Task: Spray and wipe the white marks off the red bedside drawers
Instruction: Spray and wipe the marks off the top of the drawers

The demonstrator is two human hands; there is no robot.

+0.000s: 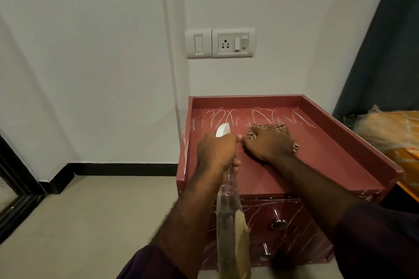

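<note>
**A:** While our left hand (216, 149) curls tight round the neck of the clear plastic spray bottle with a white nozzle (229, 222), held over the front left corner, our right hand (268, 145) bunches the brown-and-white checked cloth (280, 128) in its fingers. It presses the cloth down mid-top on the red bedside drawers (317, 165).

**B:** And the white scribbled marks (226, 118)?

**A:** We see them thick along the back of the tray-like top, just beyond the cloth. The near half looks clean.

**B:** Then we judge the wiping should work backward, firm and flat, in overlapping strokes right up to the back wall and into both corners.

**A:** We would wet that back strip first and aim the nozzle low, away from the white wall socket panel (221, 43) above.

**B:** We would also turn the cloth to a fresh face once it smears.

**A:** The drawer fronts, around the round chrome knobs (277, 222), are scrawled too. We take those as the part left to do.
</note>
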